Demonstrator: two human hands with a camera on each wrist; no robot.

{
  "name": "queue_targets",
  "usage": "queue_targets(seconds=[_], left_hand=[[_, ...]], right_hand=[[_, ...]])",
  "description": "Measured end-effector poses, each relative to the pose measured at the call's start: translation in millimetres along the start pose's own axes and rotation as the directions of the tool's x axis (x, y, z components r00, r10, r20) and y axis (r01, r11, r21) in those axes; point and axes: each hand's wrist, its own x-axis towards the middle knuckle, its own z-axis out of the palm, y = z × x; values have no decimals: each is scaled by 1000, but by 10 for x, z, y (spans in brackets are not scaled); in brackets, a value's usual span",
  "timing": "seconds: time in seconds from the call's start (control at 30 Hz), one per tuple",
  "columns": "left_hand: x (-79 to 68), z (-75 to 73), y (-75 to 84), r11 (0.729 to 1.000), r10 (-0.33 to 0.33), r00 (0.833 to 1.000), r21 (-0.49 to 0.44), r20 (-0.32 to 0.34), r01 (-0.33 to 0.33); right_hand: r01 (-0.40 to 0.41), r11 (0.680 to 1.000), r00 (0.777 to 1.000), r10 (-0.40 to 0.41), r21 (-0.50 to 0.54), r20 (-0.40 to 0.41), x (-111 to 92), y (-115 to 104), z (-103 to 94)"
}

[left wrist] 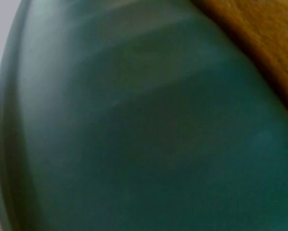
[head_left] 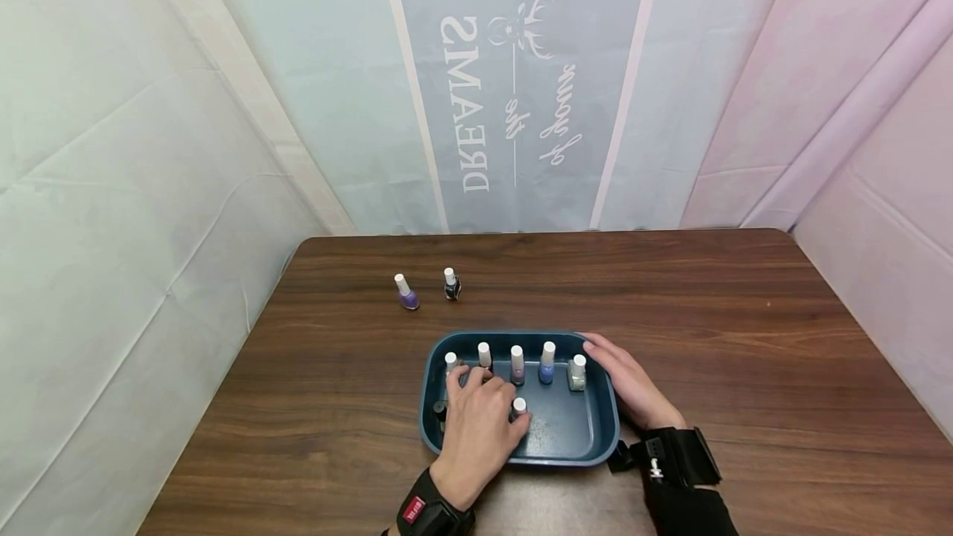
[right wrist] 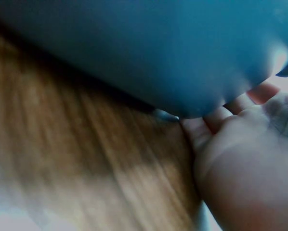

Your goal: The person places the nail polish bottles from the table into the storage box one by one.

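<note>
Inside a dark blue tray point(head_left: 558, 428), my left hand point(head_left: 480, 428) pinches a white-capped nail polish bottle point(head_left: 519, 406) between thumb and index finger. Its other fingers reach over the left part of the tray, partly hiding bottles there. My right hand point(head_left: 633, 383) holds the tray's far right corner, with fingers along the outer wall in the right wrist view. Along the far side stand a pinkish bottle point(head_left: 517, 366), a blue bottle point(head_left: 547, 364) and a clear-looking bottle point(head_left: 577, 373). Only the tray's wall point(left wrist: 149, 120) fills the left wrist view.
Behind the tray on the wooden table point(head_left: 707, 313) are a purple nail polish bottle point(head_left: 407, 294) and a black one point(head_left: 452, 284). A dark-capped bottle point(head_left: 440, 410) shows at the tray's left end. Curtains point(head_left: 521, 147) hang around the table.
</note>
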Motion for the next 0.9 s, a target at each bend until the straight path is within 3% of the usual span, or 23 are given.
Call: queue_targets(seconds=[0.67,0.9], left_hand=[[-22,7,-5,999,17,1000,49,-9,-16],[-26,-75,-26,999,36,999,20,-40,-35]], right_hand=[[-4,1000,1000,4,-5,1,-2,-5,9],[-3,1000,1000,3,1,3,-14,-14,8]])
